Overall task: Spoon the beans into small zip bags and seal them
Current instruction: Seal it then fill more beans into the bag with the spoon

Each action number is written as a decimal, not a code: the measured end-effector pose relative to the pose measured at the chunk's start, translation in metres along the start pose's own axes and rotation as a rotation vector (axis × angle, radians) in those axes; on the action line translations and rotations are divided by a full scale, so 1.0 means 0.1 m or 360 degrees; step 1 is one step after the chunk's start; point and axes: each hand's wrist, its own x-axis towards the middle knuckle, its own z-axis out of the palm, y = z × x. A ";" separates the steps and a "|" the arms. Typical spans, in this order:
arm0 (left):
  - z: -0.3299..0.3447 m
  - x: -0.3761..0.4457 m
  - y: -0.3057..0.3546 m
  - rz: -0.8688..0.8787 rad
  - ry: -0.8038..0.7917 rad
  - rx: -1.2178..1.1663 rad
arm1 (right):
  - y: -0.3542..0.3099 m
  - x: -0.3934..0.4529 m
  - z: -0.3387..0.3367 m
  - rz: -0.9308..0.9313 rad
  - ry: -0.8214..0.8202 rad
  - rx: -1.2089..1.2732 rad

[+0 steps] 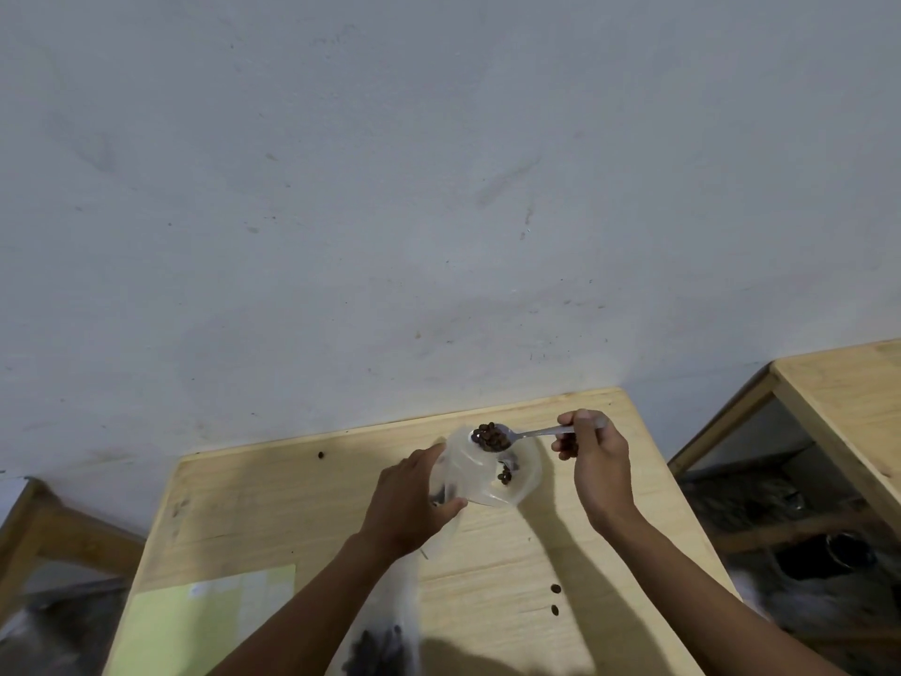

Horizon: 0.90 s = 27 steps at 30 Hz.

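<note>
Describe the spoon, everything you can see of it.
The spoon looks like shiny metal, with a slim handle. The right hand grips the handle's end; the bowl, heaped with dark brown beans, points left. It is held roughly level in the air, over the mouth of the clear bag that the left hand holds.

A metal spoon (517, 435), heaped with dark brown beans (490, 436), is held level over the mouth of a small clear zip bag (480, 473). The bag is held open and raised near the far edge of the desk (273, 524), a few beans already inside it. A second clear bag (385, 641) holding a dark heap of beans lies at the near edge. Three loose beans lie scattered on the wood: one near the far left corner, two toward the near right.
</note>
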 end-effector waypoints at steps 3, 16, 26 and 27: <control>-0.01 0.01 0.06 0.0014 0.0025 -0.0039 | -0.03 -0.09 0.04 -0.0235 -0.0199 -0.0238; -0.08 -0.01 0.10 -0.0038 0.0044 -0.0029 | -0.19 -0.09 0.03 -0.0648 -0.0239 -0.0445; -0.06 0.02 0.09 0.0493 -0.0297 0.0076 | 0.40 -0.09 -0.20 0.0296 0.0242 -0.0149; -0.06 0.04 0.10 0.0525 -0.0329 0.0110 | 0.46 -0.10 -0.22 0.0409 0.0248 -0.0084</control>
